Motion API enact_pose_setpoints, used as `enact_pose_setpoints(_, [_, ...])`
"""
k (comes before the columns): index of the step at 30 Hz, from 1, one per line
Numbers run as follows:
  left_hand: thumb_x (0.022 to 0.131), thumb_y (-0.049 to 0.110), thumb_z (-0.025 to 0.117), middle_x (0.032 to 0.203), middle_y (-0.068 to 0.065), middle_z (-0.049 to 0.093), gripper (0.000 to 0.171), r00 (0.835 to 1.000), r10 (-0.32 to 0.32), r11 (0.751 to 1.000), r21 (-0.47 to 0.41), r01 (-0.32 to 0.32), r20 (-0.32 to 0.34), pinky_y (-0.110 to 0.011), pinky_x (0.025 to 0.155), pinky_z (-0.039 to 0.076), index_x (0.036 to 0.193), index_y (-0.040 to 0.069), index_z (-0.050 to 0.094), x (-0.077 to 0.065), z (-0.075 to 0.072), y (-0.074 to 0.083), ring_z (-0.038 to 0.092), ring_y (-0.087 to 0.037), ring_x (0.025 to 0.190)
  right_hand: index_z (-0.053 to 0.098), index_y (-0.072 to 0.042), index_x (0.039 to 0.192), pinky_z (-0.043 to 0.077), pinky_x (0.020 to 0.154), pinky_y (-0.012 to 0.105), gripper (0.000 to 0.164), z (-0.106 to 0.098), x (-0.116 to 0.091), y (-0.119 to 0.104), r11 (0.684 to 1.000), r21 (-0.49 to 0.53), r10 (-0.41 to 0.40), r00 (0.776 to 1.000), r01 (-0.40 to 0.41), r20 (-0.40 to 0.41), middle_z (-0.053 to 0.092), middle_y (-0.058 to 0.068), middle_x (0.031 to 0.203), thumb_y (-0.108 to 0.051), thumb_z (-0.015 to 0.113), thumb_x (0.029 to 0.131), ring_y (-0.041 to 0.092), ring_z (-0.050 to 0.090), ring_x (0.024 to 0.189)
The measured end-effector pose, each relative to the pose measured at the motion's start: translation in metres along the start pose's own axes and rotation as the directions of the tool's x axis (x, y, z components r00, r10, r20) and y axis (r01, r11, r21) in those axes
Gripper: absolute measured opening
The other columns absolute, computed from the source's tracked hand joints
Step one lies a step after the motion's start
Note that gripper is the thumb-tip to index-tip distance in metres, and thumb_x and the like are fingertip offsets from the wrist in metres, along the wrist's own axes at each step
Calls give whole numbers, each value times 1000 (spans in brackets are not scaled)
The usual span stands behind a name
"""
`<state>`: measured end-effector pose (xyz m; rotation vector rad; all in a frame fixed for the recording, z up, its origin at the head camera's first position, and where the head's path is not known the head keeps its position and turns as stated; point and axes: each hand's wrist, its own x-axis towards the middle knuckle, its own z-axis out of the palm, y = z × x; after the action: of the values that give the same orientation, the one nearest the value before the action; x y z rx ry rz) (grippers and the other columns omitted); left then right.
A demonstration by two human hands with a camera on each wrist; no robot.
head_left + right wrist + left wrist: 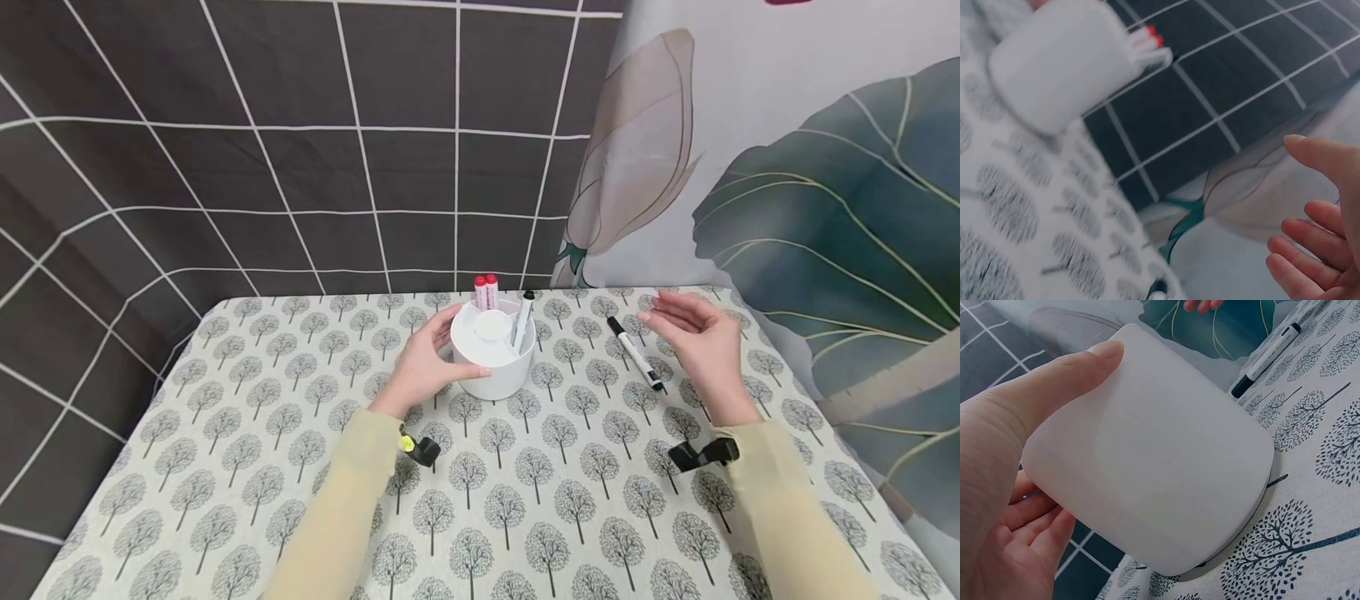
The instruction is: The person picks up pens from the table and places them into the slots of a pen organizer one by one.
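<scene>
A round white pen holder (pixel 495 385) with inner compartments stands upright on the table. My left hand (pixel 426 365) grips its left side, the thumb across the front and the fingers behind, as the left wrist view shows of the holder (pixel 1154 462). Two red-capped markers (pixel 486 293) stand at the back of the holder, and a black-capped marker (pixel 523 321) leans in its right part. Another black-capped white marker (pixel 634 354) lies on the cloth to the right. Just right of that one, my right hand (pixel 705 354) is raised with relaxed fingers and holds nothing.
A tree-print cloth (pixel 300 492) covers the table. Behind it hangs a dark curtain (pixel 405 175) with a white grid, and at the right a floral curtain (pixel 810 208). Each wrist wears a black camera strap (pixel 705 452).
</scene>
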<state>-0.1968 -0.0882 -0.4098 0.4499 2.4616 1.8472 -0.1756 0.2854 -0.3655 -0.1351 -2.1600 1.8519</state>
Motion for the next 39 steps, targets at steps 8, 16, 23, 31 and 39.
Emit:
enact_pose_setpoints(8, [65, 22, 99, 153, 1, 47, 106, 1000, 2, 1000, 16, -2, -2, -31, 116, 36, 155, 13, 42, 0, 0, 0, 44, -20, 140, 60, -12, 141, 53, 83, 11, 71, -18, -3, 27, 947, -294, 147, 988, -128, 45, 65, 11, 133, -46, 83, 84, -1, 66, 100])
enact_pose_setpoints(16, [63, 26, 100, 153, 3, 47, 107, 1000, -8, 1000, 21, 9, -8, -33, 115, 37, 154, 19, 44, -1, 0, -2, 45, -19, 139, 55, -10, 145, 52, 76, 16, 83, -25, -11, 44, 891, -421, 219, 973, -171, 68, 61, 13, 138, -56, 81, 81, -1, 62, 99])
enact_pose_setpoints(23, [63, 27, 100, 152, 4, 47, 108, 1000, 4, 1000, 19, -4, -6, -31, 115, 37, 154, 18, 44, 1, 0, -4, 45, -18, 139, 55, -5, 144, 53, 81, 14, 78, -27, -16, 52, 896, -417, 213, 972, -153, 101, 64, 16, 131, -44, 85, 83, 2, 63, 95])
enact_pose_setpoints(31, [63, 27, 100, 153, 4, 46, 107, 1000, -4, 1000, 18, 4, -7, -32, 115, 36, 154, 20, 43, 3, -1, -3, 45, -17, 139, 59, -2, 140, 54, 74, 13, 71, -26, -20, 52, 862, -492, 205, 972, -123, 116, 66, 18, 122, -38, 85, 84, 3, 64, 88])
enact_pose_setpoints(39, [64, 25, 100, 152, 4, 47, 108, 1000, -8, 1000, 28, 8, -11, -30, 115, 37, 155, 15, 43, 2, -1, -2, 45, -18, 138, 65, 0, 130, 55, 66, 23, 56, -26, -19, 59, 794, -606, 166, 977, -51, 136, 71, 16, 108, -25, 85, 84, 16, 65, 83])
